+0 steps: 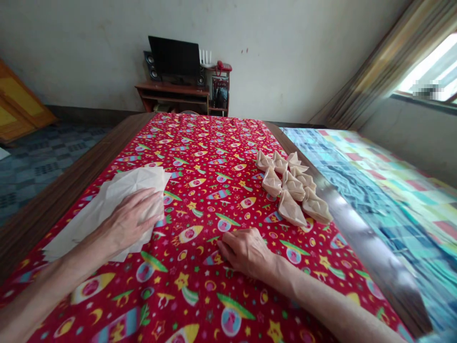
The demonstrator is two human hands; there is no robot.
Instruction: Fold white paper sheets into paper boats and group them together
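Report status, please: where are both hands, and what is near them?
Left hand flat on creased paper sheet. Right hand resting on red printed cloth, holding nothing. Folded paper boats just beyond right hand, not touching it.

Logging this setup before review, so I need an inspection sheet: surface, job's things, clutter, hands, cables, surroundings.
Surface: red printed cloth over a table with a wooden edge.
Job's things: creased cream paper sheet under the left hand; cluster of folded paper boats on the cloth, to the right.
Clutter: far wooden desk holding a monitor, speakers and a red telephone.
Hands: left hand flat on the sheet; right hand resting on the cloth, apart from the boats.
Cables: nothing seen.
Surroundings: patterned bedspread at right, curtained window, tiled floor.
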